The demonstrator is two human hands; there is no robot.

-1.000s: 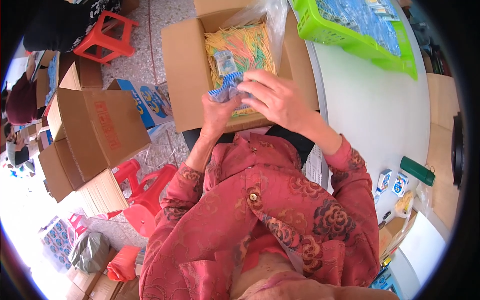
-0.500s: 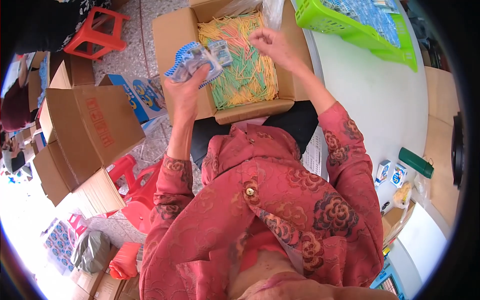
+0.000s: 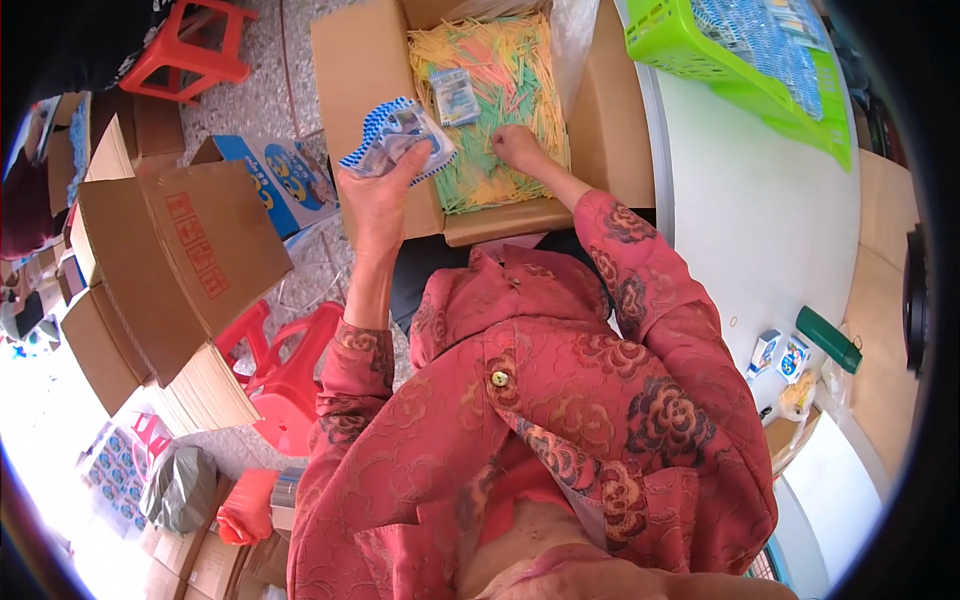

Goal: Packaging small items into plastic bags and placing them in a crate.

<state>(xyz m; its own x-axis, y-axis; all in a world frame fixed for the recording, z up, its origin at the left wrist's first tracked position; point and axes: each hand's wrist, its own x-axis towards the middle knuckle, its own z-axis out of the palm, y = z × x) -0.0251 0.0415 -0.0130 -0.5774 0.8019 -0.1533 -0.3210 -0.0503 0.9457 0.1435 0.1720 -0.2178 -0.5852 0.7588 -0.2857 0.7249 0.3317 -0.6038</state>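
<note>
In front of me an open cardboard box holds a heap of thin pastel sticks in yellow, green and pink. Over the box's left side, my left hand is closed around a few clear plastic packets with blue-and-white checked edges. My right hand is down at the sticks near the middle of the heap, its fingers curled together; what they pinch, if anything, is hidden. One small printed packet lies on top of the sticks, left of my right hand.
To the right stands a white table with a green basket of blue-edged packets, a dark green bottle and small boxes. Leftward are open cardboard boxes, a blue printed carton and red plastic stools.
My right hand has come down and toward me, from raised above the box's right side onto the sticks. My left hand keeps the packets. The whole view has shifted slightly.
</note>
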